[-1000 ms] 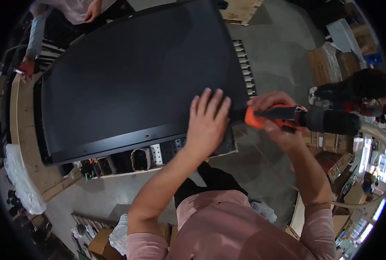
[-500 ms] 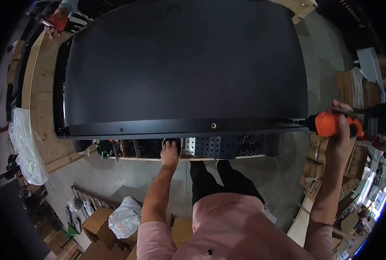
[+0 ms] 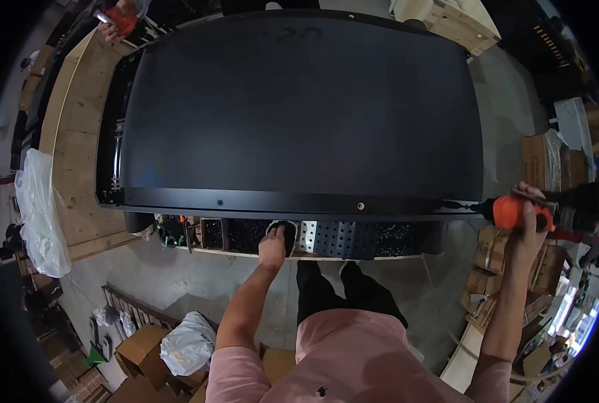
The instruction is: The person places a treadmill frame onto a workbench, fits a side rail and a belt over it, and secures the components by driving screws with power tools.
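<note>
A large black panel (image 3: 306, 114) lies across the middle, with a screw (image 3: 220, 202) and a hole (image 3: 360, 205) along its near edge. My right hand (image 3: 531, 218) is wrapped round an orange power drill (image 3: 509, 211) at the right, its bit directed left over the panel's near right corner. Below that edge, my left hand (image 3: 272, 245) reaches into a parts tray (image 3: 249, 254) with dark small pieces. Its fingers are bent over a round compartment; whether they hold anything is hidden. Right of it are perforated metal plates (image 3: 336, 240).
At the top left, a co-worker's hand (image 3: 114, 33) holds a red tool (image 3: 123, 21). Wooden framing (image 3: 77, 148) with plastic wrap (image 3: 40, 208) stands left. Cardboard boxes (image 3: 145, 346) and a white bag (image 3: 188, 342) lie lower left. More boxes (image 3: 487, 258) are at right.
The view has shifted, showing more of the panel's far edge. My left hand has moved slightly right over the tray. My right hand still grips the drill. The co-worker's hand appears higher and further right.
</note>
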Tool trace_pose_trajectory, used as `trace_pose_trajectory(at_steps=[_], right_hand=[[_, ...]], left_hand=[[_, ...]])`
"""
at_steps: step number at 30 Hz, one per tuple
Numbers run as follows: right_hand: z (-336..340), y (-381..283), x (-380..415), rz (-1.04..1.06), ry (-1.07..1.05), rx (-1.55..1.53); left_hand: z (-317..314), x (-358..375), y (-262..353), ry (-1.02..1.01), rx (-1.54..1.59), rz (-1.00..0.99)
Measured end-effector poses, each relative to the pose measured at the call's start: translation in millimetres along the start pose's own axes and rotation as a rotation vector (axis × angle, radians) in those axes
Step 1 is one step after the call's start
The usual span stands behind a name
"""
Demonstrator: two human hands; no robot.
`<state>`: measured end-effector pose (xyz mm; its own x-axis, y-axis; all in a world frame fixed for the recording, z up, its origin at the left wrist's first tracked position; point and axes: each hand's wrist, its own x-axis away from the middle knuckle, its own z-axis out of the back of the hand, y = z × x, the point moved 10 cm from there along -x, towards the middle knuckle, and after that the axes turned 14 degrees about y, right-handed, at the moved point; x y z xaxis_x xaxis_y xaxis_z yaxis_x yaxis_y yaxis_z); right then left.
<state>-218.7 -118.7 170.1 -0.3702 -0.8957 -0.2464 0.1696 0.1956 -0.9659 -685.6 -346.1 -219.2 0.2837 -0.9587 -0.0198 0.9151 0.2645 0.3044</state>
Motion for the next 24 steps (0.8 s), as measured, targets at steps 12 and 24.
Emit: trace_pose_trajectory(at_steps=[12, 24], right_hand=[[-80.8, -40.4, 96.1, -0.471, -0.101, -0.835], [-84.1, 9.4, 118.2, -0.631, 0.054, -0.896]], left_hand=[[182.8, -22.1, 241.8, -0.007, 2.279, 0.834], [194.9, -28.5, 243.9, 0.005, 2.346, 0.929]])
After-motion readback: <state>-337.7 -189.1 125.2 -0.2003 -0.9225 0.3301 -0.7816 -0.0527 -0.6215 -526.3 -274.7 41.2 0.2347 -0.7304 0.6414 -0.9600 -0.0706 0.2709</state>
